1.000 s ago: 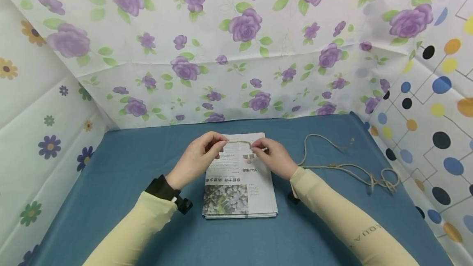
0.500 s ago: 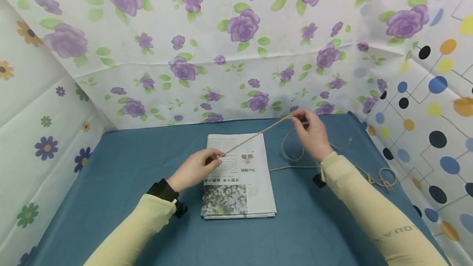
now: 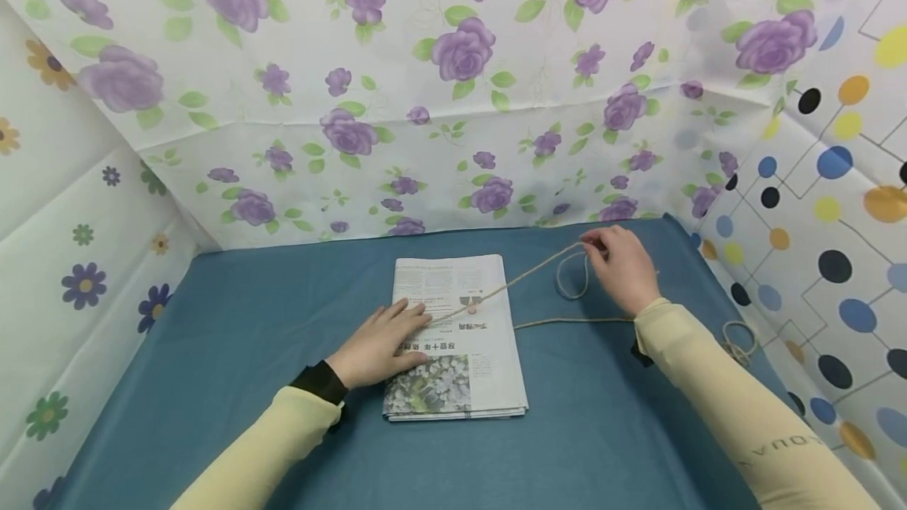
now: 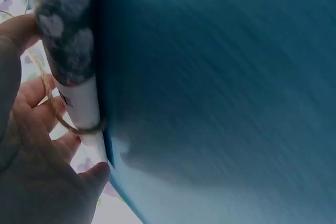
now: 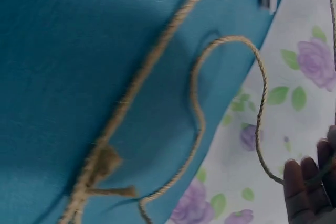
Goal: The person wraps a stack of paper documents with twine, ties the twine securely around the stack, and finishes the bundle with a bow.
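Note:
A folded stack of newspapers [image 3: 489, 368] lies on the blue cloth, a flower photo on its top sheet. My left hand [image 3: 383, 343] rests on its left side with fingers spread. Twine [image 3: 507, 285] runs from beside those fingers, slanting up across the paper to my right hand [image 3: 623, 267], which pinches it beyond the stack's right side. In the left wrist view, the twine [image 4: 79, 129] bends round the stack's edge [image 4: 84, 103] near my left hand [image 4: 47, 171]. The right wrist view shows slack twine [image 5: 262, 93] looping to my right fingers [image 5: 296, 192].
A second strand of twine [image 3: 567, 320] leaves the stack's right edge along the cloth [image 3: 567, 431]. More twine lies coiled [image 3: 739, 341] at the right, partly hidden by my forearm. Frayed ends [image 5: 107, 163] stick out there. Patterned sheets [image 3: 283, 179] surround the table.
My right hand has drawn the twine from over the stack out to the right, rising and then lowering. The left hand has let go of the twine and flattened onto the newspapers.

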`<state>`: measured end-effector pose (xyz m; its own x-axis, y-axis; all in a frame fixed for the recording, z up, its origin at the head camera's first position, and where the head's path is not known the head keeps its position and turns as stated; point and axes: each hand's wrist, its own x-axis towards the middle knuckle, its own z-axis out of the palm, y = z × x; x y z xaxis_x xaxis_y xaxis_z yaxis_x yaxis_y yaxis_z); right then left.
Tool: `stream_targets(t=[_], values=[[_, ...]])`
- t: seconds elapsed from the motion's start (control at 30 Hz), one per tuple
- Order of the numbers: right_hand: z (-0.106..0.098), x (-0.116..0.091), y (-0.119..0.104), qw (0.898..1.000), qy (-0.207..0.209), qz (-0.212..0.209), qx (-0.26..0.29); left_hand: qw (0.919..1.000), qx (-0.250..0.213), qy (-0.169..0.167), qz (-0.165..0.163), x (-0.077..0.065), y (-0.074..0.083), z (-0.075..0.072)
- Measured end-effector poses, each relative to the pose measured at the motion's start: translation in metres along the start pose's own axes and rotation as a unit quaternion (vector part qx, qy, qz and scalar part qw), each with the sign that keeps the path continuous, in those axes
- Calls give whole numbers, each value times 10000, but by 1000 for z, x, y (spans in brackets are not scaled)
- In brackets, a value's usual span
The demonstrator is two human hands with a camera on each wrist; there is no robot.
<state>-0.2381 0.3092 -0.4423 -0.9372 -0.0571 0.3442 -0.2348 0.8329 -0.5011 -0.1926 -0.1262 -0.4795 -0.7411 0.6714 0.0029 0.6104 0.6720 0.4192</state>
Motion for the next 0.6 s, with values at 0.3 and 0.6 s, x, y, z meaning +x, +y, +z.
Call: stream_targets(t=[0.3,0.6], values=[[17,-11,14,9962,-770,109,-394,9980,586,-232,-20,-20,-7,-14],[24,-15,19,9945,-944,-112,-435,9972,621,-326,-252,-37,-20,-29]])
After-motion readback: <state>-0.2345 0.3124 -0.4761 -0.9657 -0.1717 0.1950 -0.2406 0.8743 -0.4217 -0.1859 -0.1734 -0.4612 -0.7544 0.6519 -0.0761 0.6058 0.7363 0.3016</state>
